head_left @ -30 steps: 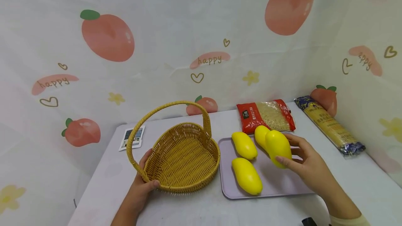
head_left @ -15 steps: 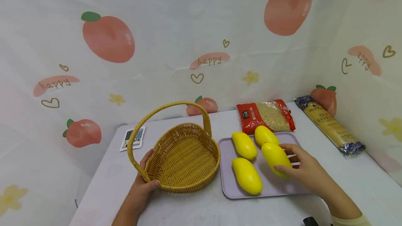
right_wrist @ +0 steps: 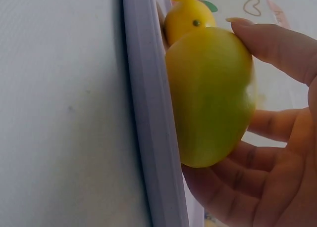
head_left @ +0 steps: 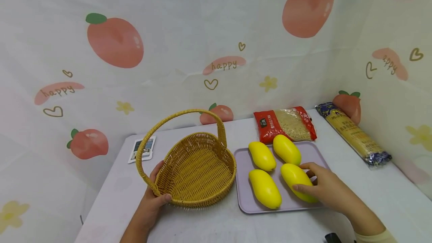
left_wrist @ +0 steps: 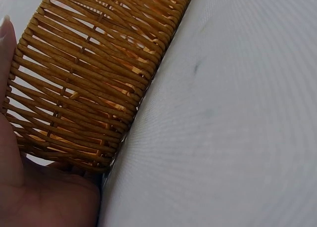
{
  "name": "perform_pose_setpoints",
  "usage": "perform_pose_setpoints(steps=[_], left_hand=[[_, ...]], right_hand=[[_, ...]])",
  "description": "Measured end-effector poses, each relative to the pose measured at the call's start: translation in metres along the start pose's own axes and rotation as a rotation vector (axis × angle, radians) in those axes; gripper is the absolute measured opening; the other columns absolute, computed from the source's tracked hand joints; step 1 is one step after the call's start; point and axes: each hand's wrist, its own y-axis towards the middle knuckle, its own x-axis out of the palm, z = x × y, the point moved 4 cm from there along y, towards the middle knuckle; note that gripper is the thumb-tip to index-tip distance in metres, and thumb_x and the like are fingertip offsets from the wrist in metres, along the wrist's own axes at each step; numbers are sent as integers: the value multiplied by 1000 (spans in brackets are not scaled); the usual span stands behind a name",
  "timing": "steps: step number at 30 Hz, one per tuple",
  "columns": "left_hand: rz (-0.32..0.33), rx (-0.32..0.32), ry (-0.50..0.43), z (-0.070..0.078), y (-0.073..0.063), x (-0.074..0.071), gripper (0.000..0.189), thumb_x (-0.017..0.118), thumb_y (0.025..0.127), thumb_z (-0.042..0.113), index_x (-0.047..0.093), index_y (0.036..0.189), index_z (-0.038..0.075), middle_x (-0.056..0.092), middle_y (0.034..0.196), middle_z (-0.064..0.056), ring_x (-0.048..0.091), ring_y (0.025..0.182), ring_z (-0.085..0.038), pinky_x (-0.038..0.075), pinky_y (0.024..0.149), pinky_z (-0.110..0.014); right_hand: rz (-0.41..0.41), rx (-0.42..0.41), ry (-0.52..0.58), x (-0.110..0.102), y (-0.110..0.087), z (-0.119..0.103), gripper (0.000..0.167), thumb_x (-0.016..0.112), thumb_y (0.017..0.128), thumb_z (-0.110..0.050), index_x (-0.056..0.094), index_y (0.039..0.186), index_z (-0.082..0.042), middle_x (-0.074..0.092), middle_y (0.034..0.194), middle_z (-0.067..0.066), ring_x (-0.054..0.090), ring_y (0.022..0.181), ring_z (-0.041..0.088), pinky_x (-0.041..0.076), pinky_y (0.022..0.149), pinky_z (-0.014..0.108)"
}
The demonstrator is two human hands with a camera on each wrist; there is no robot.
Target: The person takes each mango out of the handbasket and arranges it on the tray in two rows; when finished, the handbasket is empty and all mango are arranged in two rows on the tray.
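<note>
A woven wicker basket with a tall arched handle sits left of centre, nothing inside it. My left hand grips its near left side, thumb over the rim; the left wrist view shows the woven wall between thumb and fingers. On a lilac tray to the right, my right hand holds a yellow mango at the tray's near right. Thumb and fingers lie around this mango in the right wrist view. Three other mangoes, among them one at the front, lie on the tray.
Behind the tray lies a red bag of pale dry food. A long yellow and blue packet is at the right wall. A small white packet lies behind the basket's left side. Fruit-printed cloth walls close off the table.
My right hand has brought the mango down and toward the tray's near side, away from the mango behind it. The left hand and the basket have stayed in place.
</note>
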Motion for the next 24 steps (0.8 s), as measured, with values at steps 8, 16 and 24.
perform_pose_setpoints(steps=[8, 16, 24], left_hand=[[4, 1, -1, -1, 0, -1, 109, 85, 94, 6, 16, 176, 30, 17, 177, -14, 40, 152, -26, 42, 114, -27], [2, 0, -12, -1, 0, 0, 108, 85, 95, 7, 16, 175, 30, 17, 177, -13, 40, 152, -26, 42, 115, -27], [-2, 5, -25, -1, 0, 0, 109, 85, 95, 6, 16, 176, 30, 18, 177, -16, 41, 153, -28, 43, 115, -29]], right_hand=[[8, 9, -17, 1, 0, -1, 92, 86, 91, -54, 53, 148, 10, 69, 124, 19, 65, 102, 31, 61, 86, 55], [0, -25, -19, 2, -2, -3, 82, 83, 96, -48, 56, 146, 10, 69, 126, 17, 65, 100, 28, 62, 86, 53], [-33, -36, -17, 1, -4, -5, 80, 85, 96, -41, 54, 148, 12, 68, 131, 21, 64, 99, 26, 62, 86, 52]])
